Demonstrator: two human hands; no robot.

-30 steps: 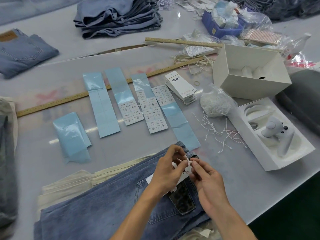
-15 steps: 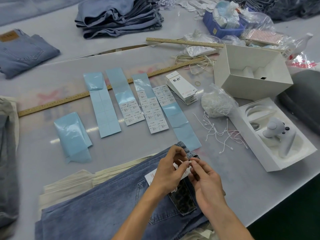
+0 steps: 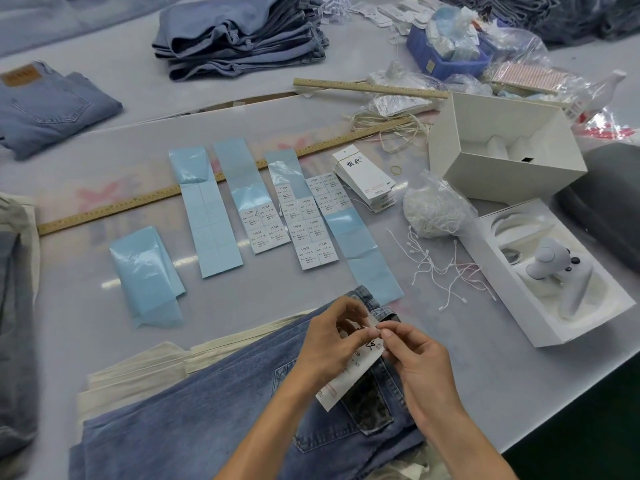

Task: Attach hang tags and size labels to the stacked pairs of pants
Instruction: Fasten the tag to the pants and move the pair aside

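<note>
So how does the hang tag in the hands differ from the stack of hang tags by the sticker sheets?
The held hang tag is a single tag, pinched by the left hand and right hand above the jeans; the stack of hang tags is several tags lying untouched on the table. The held one is partly covered by fingers; the stack's top tag shows fully. Both are white with dark brush characters.

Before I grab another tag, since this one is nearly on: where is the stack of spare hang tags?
Head view, right of centre: the stack of hang tags lies between the label sheets and the open white box.
</note>
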